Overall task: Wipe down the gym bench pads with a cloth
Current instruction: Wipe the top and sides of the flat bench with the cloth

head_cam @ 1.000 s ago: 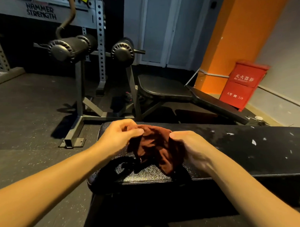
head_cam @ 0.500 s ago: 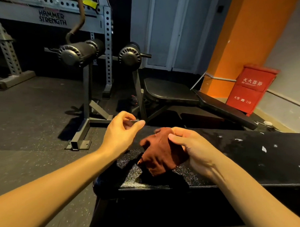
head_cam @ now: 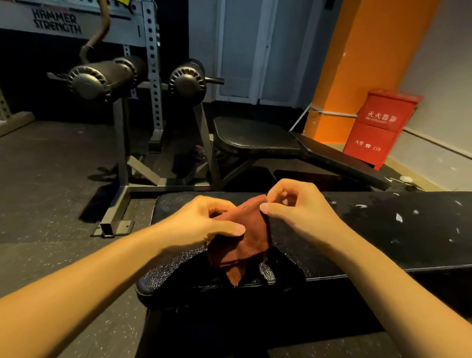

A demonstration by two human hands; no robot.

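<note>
A dark red cloth (head_cam: pixel 245 242) hangs between my two hands just above the left end of a black bench pad (head_cam: pixel 365 236) that runs across the view. My left hand (head_cam: pixel 201 223) pinches the cloth's left side with thumb and fingers. My right hand (head_cam: pixel 300 206) pinches its upper right edge, fingers curled. The cloth's lower corner droops onto the pad, which is worn and flecked with white chips toward the right.
Beyond the pad stands a second black bench (head_cam: pixel 254 135) with two roller pads (head_cam: pixel 105 76) on a grey steel frame (head_cam: pixel 122 182). A red fire box (head_cam: pixel 380 125) sits by an orange pillar (head_cam: pixel 364 53) at the right. Dark rubber floor (head_cam: pixel 42 185) lies to the left.
My left hand, which had let go half a second ago, has taken hold of the cloth again. My right hand has shifted its grip to the upper edge, and the cloth is spread more.
</note>
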